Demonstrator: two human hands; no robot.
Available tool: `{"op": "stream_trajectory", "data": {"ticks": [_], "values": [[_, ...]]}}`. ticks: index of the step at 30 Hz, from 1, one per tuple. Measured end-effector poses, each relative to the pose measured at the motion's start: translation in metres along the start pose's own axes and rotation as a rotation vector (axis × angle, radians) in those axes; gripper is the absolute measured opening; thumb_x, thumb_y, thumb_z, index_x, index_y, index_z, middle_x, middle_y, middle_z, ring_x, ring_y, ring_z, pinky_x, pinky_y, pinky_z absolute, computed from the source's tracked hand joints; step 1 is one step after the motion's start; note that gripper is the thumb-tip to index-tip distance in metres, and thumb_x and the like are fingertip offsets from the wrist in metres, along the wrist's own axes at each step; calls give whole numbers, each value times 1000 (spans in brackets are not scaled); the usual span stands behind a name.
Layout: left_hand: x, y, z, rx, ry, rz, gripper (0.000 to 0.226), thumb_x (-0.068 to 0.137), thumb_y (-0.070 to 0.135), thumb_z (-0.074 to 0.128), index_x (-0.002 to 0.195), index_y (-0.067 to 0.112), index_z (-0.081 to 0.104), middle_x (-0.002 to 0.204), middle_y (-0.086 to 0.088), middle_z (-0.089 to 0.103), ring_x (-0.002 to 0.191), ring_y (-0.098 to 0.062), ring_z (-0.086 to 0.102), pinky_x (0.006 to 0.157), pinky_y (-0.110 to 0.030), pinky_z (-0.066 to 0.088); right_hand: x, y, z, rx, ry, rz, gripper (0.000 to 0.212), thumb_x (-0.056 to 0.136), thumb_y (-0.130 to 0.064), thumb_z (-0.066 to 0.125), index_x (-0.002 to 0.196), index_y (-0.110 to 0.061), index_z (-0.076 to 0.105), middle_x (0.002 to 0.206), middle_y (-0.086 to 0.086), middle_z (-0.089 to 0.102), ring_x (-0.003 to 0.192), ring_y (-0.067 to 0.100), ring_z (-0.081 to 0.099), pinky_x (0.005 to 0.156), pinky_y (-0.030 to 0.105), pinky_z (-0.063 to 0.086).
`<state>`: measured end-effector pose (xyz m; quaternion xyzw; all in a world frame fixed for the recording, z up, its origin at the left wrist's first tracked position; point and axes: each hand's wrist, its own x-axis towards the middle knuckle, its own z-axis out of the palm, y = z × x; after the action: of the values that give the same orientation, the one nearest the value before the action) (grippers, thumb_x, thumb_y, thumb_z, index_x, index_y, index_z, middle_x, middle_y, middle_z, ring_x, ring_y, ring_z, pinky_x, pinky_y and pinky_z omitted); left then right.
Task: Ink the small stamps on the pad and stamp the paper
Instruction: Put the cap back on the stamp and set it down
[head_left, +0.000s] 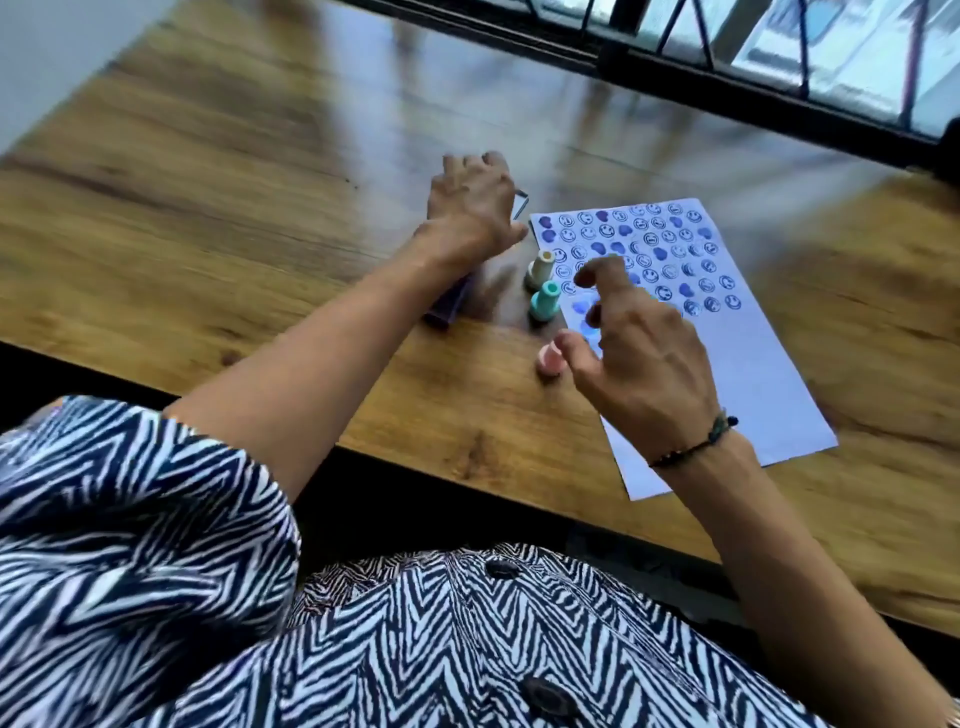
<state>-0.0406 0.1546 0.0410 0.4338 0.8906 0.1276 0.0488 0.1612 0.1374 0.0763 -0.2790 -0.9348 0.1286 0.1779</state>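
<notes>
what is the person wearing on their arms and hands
Both forearms are bare. The left arm has a loose sleeve in a black and white zigzag print, ending around the elbow. The right wrist carries a thin dark beaded bracelet with a small greenish knot. No rings or gloves show on the left hand or right hand.

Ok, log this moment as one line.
left hand: on ink pad | right hand: empty, over paper | cream, teal, pink stamps: standing beside paper

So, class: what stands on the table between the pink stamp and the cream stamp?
The teal stamp stands upright between the pink stamp and the cream stamp, just off the paper's left edge, as the head view shows.
</notes>
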Motion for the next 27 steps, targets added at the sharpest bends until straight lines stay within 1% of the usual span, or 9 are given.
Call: {"op": "stream_trajectory", "data": {"ticks": [4, 7, 11, 14, 16, 18, 21, 24, 27], "values": [[21, 2, 11, -9, -94, -50, 79, 71, 25, 70, 127, -8, 24, 127, -29, 47, 121, -43, 39, 95, -45, 42, 14, 1, -8, 31, -44, 40, 33, 80, -27, 60, 108, -19, 44, 94, 9, 66, 80, 34, 62, 68, 38, 47], [24, 0, 7, -78, -86, -90, 81, 69, 28, 70, 126, -6, 23, 125, -29, 47, 119, -43, 42, 95, -44, 42, 29, -1, -14, 133, -16, 99, 30, 81, -28, 60, 107, -18, 49, 89, 5, 68, 82, 29, 63, 72, 35, 46], [6, -16, -17, -441, 157, -45, 71, 69, 25, 66, 124, -1, 28, 122, -24, 50, 111, -39, 48, 94, -39, 40, 64, -4, -16, 537, 3, 274, 18, 87, -29, 57, 96, -13, 56, 85, 8, 64, 74, 25, 63, 70, 37, 51], [-33, -25, -32, -657, 358, 151, 69, 66, 19, 66, 123, 0, 32, 113, -20, 55, 94, -26, 54, 86, -22, 42, 90, -13, -13, 1020, -210, 451, 32, 93, -40, 43, 97, -9, 52, 97, 17, 55, 75, 25, 59, 67, 30, 54], [-59, -29, -34, -720, 416, 233, 66, 66, 16, 67, 120, -3, 33, 112, -20, 55, 91, -20, 53, 79, -9, 40, 100, -20, -7, 1152, -421, 474, 51, 79, -62, 40, 93, -14, 53, 96, 12, 56, 73, 21, 61, 72, 26, 55], [-76, -33, -32, -737, 442, 246, 66, 66, 13, 72, 117, -4, 34, 113, -20, 53, 97, -24, 55, 84, -16, 45, 104, -25, 0, 1205, -577, 422, 57, 59, -69, 44, 86, -21, 57, 88, 9, 60, 65, 16, 64, 67, 23, 57], [-91, -39, -26, -743, 489, 234, 67, 63, 12, 79, 113, -6, 36, 113, -23, 50, 104, -30, 54, 92, -34, 48, 106, -26, 10, 1229, -759, 319, 47, 73, -58, 55, 102, -21, 59, 98, 11, 60, 73, 17, 63, 73, 23, 56], [-98, -45, -20, -783, 528, 243, 66, 60, 5, 79, 108, -5, 36, 116, -24, 49, 107, -32, 52, 97, -40, 46, 108, -22, 15, 1351, -1009, 254, 96, 46, -54, 80, 128, -16, 45, 112, 14, 53, 93, 26, 58, 84, 30, 54], [-105, -46, -19, -835, 575, 265, 57, 64, 14, 75, 105, 9, 35, 119, -21, 48, 110, -27, 52, 91, -29, 48, 111, -25, 18, 1446, -1103, 185, 100, 42, -49, 85, 127, -17, 43, 114, 15, 52, 98, 29, 57, 90, 34, 53]]}}
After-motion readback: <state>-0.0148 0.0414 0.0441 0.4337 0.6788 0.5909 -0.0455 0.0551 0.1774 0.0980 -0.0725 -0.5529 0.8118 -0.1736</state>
